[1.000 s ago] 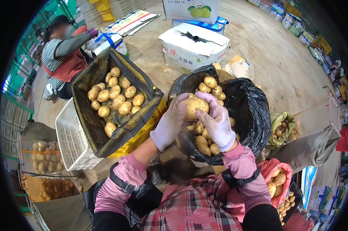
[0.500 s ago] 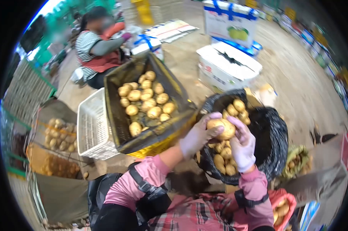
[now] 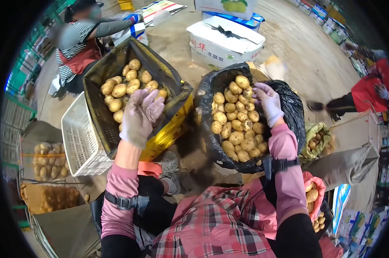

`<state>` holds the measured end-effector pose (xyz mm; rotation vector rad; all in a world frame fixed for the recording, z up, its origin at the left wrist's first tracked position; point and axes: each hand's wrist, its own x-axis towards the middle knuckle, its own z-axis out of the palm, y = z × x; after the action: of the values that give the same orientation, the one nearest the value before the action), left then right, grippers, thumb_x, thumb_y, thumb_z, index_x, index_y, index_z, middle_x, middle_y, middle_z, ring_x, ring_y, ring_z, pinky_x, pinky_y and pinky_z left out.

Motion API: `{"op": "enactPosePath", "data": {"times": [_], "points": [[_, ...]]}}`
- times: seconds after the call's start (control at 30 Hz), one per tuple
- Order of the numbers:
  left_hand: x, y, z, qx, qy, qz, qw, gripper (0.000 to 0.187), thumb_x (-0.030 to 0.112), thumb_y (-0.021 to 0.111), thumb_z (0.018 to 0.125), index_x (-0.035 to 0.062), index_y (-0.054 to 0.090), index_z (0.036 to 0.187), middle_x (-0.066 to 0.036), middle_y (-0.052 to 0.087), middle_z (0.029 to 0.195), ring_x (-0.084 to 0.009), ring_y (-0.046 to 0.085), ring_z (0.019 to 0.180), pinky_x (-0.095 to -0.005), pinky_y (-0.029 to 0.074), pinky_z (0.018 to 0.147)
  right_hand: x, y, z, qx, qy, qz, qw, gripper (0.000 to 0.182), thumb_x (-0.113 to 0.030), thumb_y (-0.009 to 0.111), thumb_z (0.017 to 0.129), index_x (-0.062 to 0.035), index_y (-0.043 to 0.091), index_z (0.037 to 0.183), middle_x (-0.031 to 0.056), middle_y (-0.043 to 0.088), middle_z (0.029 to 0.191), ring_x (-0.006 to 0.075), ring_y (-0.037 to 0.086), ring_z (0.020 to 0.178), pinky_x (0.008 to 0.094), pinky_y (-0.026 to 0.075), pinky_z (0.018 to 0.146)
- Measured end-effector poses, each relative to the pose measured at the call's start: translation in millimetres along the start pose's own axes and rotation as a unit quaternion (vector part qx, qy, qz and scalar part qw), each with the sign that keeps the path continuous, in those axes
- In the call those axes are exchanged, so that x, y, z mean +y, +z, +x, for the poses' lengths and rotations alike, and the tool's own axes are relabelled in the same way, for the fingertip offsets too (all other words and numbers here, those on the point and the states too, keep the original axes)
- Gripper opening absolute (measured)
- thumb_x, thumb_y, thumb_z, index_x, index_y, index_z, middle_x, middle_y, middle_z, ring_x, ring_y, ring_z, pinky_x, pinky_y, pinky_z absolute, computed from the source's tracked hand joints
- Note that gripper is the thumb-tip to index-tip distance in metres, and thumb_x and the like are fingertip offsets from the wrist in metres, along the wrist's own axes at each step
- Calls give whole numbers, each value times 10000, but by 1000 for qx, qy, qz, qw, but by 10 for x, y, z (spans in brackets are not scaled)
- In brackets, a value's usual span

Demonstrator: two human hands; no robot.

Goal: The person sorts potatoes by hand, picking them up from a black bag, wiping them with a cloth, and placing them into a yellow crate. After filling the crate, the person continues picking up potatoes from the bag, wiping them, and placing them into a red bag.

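Note:
My left hand [image 3: 142, 115], in a pale, dirt-smudged glove, reaches over the near side of a yellow crate [image 3: 172, 129] with a dark lining. Its fingers are spread, and a potato [image 3: 161, 94] shows right by the fingertips. More loose potatoes [image 3: 120, 90] lie in that crate, some hidden behind the hand. On the other side, a container lined with a black plastic bag [image 3: 291, 101] is heaped with potatoes [image 3: 237, 120]. My right hand [image 3: 270, 103], gloved too, hovers open at the heap's right edge, fingers loosely bent beside the bag.
A white plastic basket [image 3: 80, 142] stands left of the crate. White cartons [image 3: 226, 43] are stacked ahead. One person [image 3: 76, 51] sits at the upper left; another in red [image 3: 371, 90] is at the right. A green sack [image 3: 317, 139] and a red net bag [image 3: 313, 195] hold produce.
The potato held between both hands is out of them. My left hand has moved left over the crate; my right stays by the bag. The view has shifted, and a person appears at right.

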<state>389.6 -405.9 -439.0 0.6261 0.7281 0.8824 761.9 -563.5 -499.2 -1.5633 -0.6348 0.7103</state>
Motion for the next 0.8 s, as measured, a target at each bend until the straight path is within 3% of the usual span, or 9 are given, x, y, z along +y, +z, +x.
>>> {"op": "enactPosePath", "data": {"times": [0.07, 0.13, 0.2, 0.3, 0.33, 0.4, 0.5, 0.7, 0.8], "points": [[-39, 223, -185, -65, -16, 53, 996, 513, 357, 486, 1005, 15, 425, 1383, -172, 546, 1341, -304, 624, 1086, -392, 516, 949, 564, -162, 336, -33, 72, -68, 995, 227, -121, 650, 890, -17, 670, 1090, 29, 686, 888, 92, 610, 721, 243, 496, 657], [-147, 338, -251, -93, 0, 105, 990, 499, 365, 479, 1012, 30, 443, 1379, -147, 558, 1322, -277, 625, 1074, -374, 512, 930, 1483, -349, 689, -50, -59, -332, 940, 205, -152, 651, 886, -48, 681, 1060, 43, 699, 865, 189, 616, 681, 318, 509, 634], [-176, 390, -254, -128, 11, 130, 983, 504, 389, 475, 1015, 37, 458, 1375, -127, 570, 1296, -252, 622, 1069, -364, 506, 923, 1773, -321, 674, -90, -6, -464, 881, 418, -271, 613, 806, -68, 658, 1169, 185, 693, 1105, 372, 660, 1002, 413, 524, 883], [-310, 399, -190, -168, -22, 101, 980, 562, 448, 477, 1007, 16, 466, 1367, -118, 577, 1278, -236, 615, 1060, -369, 498, 922, 2050, -143, 761, -101, 154, -572, 800, 603, -273, 634, 799, -56, 531, 1353, 224, 652, 1179, 344, 644, 1081, 405, 517, 926], [-354, 376, -164, -177, -34, 93, 979, 616, 499, 489, 984, 24, 461, 1375, -105, 568, 1281, -223, 589, 1077, -358, 474, 931, 2173, -130, 808, -106, 193, -576, 787, 831, -369, 654, 788, -81, 330, 1497, 243, 589, 1290, 383, 580, 1180, 442, 465, 1008], [-395, 372, -124, -179, -66, 101, 976, 721, 600, 491, 943, 29, 459, 1381, -97, 538, 1310, -207, 545, 1112, -336, 433, 952, 2572, -87, 876, -102, 211, -590, 772, 901, -410, 698, 779, -133, 278, 1526, 223, 437, 1450, 385, 490, 1287, 441, 412, 1071], [-458, 392, -19, -139, -87, 133, 977, 443, 281, 525, 1017, 18, 468, 1369, -72, 565, 1275, -156, 577, 1055, -291, 475, 915, 2803, 56, 817, -65, 224, -574, 785, 985, -415, 760, 747, -159, 231, 1537, 191, 277, 1552, 379, 459, 1313, 440, 420, 1066], [-493, 516, 143, -122, -128, 141, 974, 372, 177, 503, 1026, 34, 483, 1369, -35, 583, 1258, -102, 587, 1028, -261, 489, 897, 2691, -98, 948, -114, 210, -561, 793, 915, -322, 784, 728, -140, 316, 1492, 195, 316, 1525, 377, 519, 1256, 407, 473, 1008], [-490, 579, 174, -108, -110, 165, 974, 353, 177, 506, 1028, 37, 501, 1352, -25, 592, 1220, -93, 586, 1004, -262, 493, 880, 3091, -83, 1224, -159, 273, -595, 739, 918, -409, 748, 747, -8, 323, 1454, 248, 510, 1381, 350, 530, 1265, 370, 459, 1022]]}}
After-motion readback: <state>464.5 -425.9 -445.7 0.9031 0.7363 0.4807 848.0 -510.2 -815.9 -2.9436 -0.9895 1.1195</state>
